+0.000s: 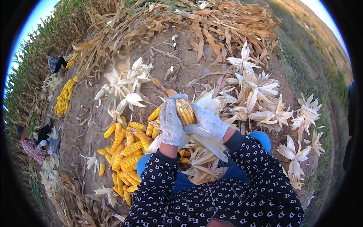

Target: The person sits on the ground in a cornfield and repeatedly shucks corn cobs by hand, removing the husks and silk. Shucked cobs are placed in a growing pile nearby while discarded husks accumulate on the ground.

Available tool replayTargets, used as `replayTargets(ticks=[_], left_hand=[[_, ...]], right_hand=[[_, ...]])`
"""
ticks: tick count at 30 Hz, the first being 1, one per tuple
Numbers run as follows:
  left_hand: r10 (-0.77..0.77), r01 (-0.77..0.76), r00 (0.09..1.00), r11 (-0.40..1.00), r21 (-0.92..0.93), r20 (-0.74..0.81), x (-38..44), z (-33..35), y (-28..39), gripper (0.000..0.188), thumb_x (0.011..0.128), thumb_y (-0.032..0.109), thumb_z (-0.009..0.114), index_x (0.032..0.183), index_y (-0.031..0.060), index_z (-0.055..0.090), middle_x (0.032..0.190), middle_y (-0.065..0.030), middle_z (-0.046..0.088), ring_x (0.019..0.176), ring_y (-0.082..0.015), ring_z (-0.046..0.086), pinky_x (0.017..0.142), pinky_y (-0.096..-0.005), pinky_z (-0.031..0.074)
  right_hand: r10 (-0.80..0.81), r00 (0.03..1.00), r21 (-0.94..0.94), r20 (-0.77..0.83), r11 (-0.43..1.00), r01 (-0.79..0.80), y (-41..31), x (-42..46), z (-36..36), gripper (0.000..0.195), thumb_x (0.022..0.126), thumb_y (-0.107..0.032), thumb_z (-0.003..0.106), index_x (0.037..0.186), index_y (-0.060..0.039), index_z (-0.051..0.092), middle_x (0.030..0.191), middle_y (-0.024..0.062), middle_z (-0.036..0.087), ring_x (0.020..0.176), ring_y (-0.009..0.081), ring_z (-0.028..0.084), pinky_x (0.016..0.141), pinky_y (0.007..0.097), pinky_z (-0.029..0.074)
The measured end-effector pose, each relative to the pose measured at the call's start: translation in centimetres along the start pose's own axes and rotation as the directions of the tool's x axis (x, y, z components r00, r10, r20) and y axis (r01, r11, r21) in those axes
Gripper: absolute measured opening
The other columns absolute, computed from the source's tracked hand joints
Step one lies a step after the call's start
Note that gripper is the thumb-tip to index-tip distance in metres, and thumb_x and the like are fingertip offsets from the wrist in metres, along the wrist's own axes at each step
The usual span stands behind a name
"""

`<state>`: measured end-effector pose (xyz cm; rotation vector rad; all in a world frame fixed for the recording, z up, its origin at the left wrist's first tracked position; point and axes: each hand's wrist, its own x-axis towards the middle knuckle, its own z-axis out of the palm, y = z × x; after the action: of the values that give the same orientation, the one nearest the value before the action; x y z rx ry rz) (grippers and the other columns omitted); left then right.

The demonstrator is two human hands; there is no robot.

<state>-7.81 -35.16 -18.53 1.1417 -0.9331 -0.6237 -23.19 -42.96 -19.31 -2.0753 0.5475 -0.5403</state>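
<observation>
Between my gloved hands is a yellow ear of corn [185,112], its upper end darkened and its pale husk [211,146] peeled down below. My left hand [171,120], in a whitish knit glove, grips the ear along its left side. On the other side my right hand [209,121], gloved alike, holds the ear near its lower part and the husk. The glove hides part of the ear's base. To the left of my left hand, a heap of husked corn ears [129,153] lies on the soil beside my knee.
Empty husks [256,90] are strewn to the right, with more husks [127,82] ahead left. Dry corn stalks [175,20] lie across the far side. At left, two people [32,146] sit near another row of corn ears [64,96]. Standing corn [34,48] borders the left.
</observation>
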Motion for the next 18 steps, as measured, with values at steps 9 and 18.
replayTargets(ticks=[9,18], left_hand=[[0.011,-0.007,0.999,0.997,0.073,-0.045,-0.2,-0.5,0.8,0.026,0.107,0.02,0.064,0.125,0.0023,0.072,0.122,-0.0068,0.07,0.112,-0.0157,0.066,0.1,-0.0319,0.052],[0.017,-0.027,0.996,0.992,-0.121,-0.085,0.1,-0.9,-1.0,0.015,0.105,0.012,0.066,0.116,0.0037,0.072,0.121,-0.0074,0.074,0.106,-0.0146,0.068,0.096,-0.0299,0.054]], right_hand=[[0.132,0.991,-0.121,0.015,0.984,-0.129,-1.4,0.2,-0.4,0.084,0.084,-0.045,0.081,0.148,-0.0013,0.049,0.123,0.0299,0.069,0.115,0.0464,0.068,0.1,0.0502,0.054],[0.109,0.992,-0.205,-0.058,0.972,-0.118,0.4,-0.1,0.7,0.093,0.083,-0.047,0.082,0.152,0.0032,0.044,0.127,0.0316,0.068,0.117,0.0464,0.067,0.101,0.0505,0.054]])
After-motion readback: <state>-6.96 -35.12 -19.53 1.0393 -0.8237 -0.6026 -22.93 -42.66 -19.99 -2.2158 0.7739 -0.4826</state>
